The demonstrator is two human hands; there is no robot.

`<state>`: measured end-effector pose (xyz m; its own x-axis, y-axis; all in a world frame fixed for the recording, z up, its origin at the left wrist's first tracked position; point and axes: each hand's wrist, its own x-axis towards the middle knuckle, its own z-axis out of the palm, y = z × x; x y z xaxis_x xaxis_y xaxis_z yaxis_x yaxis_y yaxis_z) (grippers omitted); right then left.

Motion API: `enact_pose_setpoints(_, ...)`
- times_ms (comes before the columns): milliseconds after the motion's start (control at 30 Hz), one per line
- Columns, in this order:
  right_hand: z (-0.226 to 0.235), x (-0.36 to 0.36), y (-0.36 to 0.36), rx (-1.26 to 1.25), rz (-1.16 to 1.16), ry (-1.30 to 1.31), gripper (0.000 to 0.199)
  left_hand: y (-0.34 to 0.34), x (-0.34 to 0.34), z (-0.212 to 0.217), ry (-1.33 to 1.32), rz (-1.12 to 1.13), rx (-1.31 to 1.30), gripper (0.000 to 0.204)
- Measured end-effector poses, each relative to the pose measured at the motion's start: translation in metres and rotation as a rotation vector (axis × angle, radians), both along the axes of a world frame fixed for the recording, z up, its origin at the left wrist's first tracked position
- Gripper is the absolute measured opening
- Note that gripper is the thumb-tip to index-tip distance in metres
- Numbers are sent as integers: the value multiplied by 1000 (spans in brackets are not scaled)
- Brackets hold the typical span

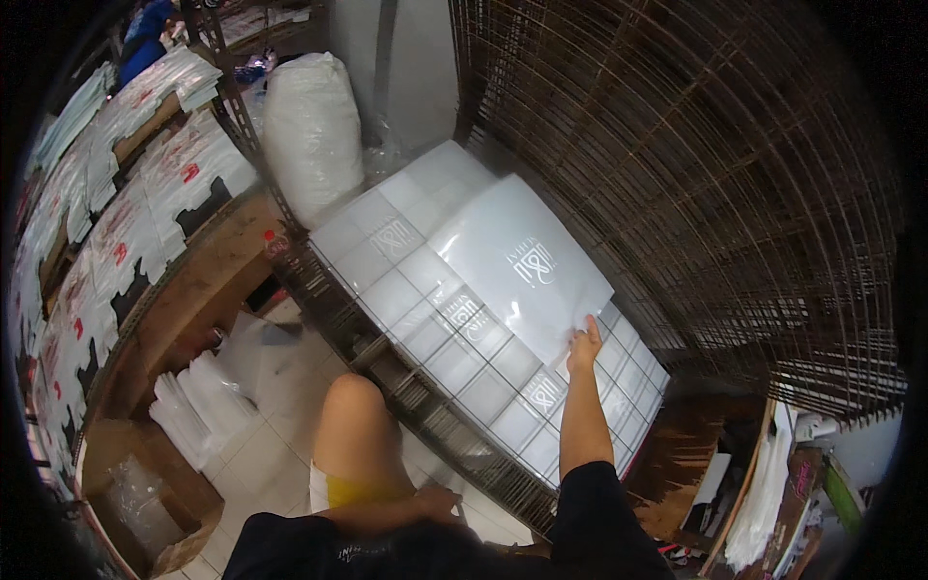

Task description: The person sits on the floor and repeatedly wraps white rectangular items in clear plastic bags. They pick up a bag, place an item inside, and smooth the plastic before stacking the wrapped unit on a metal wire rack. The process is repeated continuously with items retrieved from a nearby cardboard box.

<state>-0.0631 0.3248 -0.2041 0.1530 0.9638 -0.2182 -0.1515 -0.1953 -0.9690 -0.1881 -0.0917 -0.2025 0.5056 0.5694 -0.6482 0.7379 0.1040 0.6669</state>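
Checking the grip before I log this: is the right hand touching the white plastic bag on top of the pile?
Touching. The head view shows the right hand with its fingers on the near edge of the white bag.

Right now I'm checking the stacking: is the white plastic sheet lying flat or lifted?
Lifted: the white plastic sheet tilts above the wire grid, its corner pinched by the right hand.

Pale tiled floor (280, 454), wooden shelves (193, 280) stacked with white packets, rusty wire mesh panels (715, 174), cardboard box (135, 483)
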Motion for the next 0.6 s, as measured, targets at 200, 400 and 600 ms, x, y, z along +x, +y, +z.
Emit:
enact_pose_setpoints(200,-55,19,52,41,-7,-151,59,3,-2,-2,11,22,-12,69)
enact_pose_setpoints(400,-35,-8,54,12,44,-213,59,6,-1,-3,12,-6,-53,64)
enact_pose_setpoints(600,-27,-17,53,-31,48,-205,60,4,2,-10,9,29,-58,66)
